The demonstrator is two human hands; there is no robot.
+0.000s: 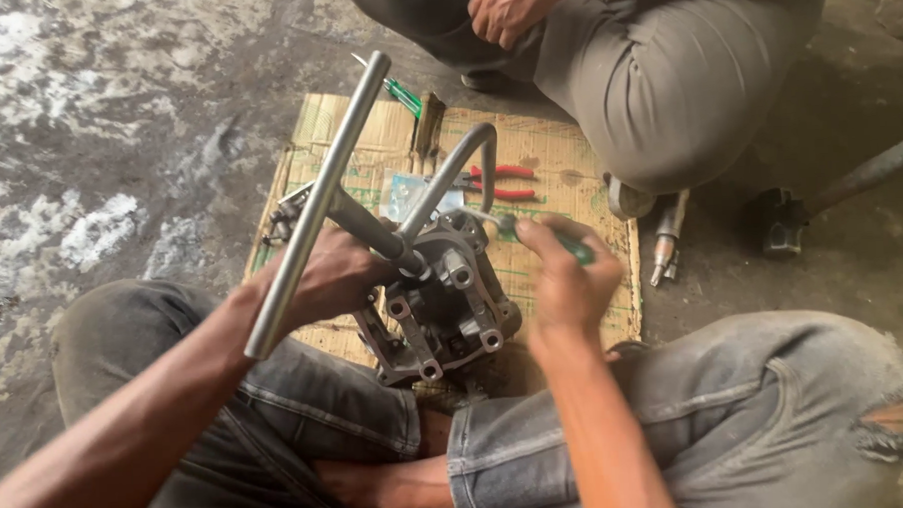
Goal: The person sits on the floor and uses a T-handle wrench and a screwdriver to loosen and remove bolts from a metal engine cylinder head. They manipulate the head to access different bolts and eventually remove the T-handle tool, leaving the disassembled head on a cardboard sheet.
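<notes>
A grey metal engine part (pixel 443 304) with several bolt holes rests between my knees on a cardboard sheet (pixel 558 150). A steel T-handle wrench (pixel 315 204) stands on it, its long bar slanting up to the left. My left hand (pixel 327 278) grips the wrench's shaft beside the part. My right hand (pixel 562 275) holds a green-handled screwdriver (pixel 531 231), its tip at the top of the part. A bent metal tube (pixel 454 169) rises behind the part.
Red-handled pliers (pixel 499 180), another green screwdriver (pixel 401 90) and small tools lie on the cardboard. Another person squats at the far side, a hand (pixel 508 10) on the knee. A metal fitting (pixel 664 242) and a hammer (pixel 820 201) lie on the concrete at right.
</notes>
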